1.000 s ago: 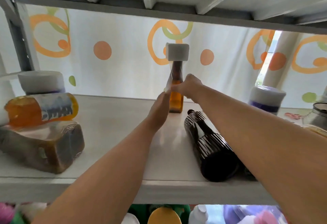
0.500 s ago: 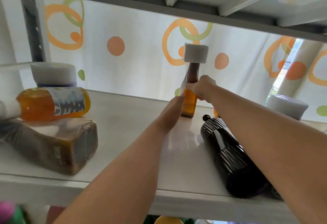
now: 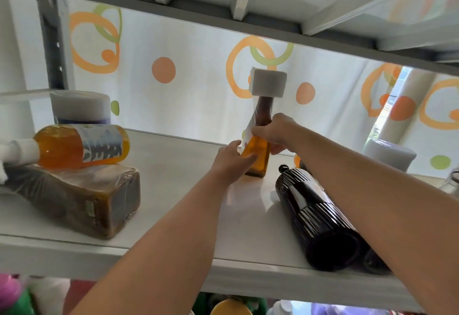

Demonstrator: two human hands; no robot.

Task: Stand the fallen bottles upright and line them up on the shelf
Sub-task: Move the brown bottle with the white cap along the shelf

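Note:
A tall amber bottle (image 3: 261, 120) with a square white cap stands upright at the back middle of the white shelf (image 3: 173, 247). My right hand (image 3: 275, 132) grips its neck and shoulder. My left hand (image 3: 229, 163) rests against its lower body from the left. A dark ribbed bottle (image 3: 315, 217) lies on its side to the right, base toward me. At the left an orange bottle (image 3: 79, 147) lies on top of a fallen brown square bottle (image 3: 82, 200).
A white-capped bottle (image 3: 80, 108) stands behind the left pile and another (image 3: 387, 154) at the back right. A patterned curtain hangs behind the shelf. The shelf above is close overhead. Coloured bottles show on the shelf below.
The view has shifted, so the left pile looks nearer. My left hand has closed in on the amber bottle's lower body; my right hand still holds its neck.

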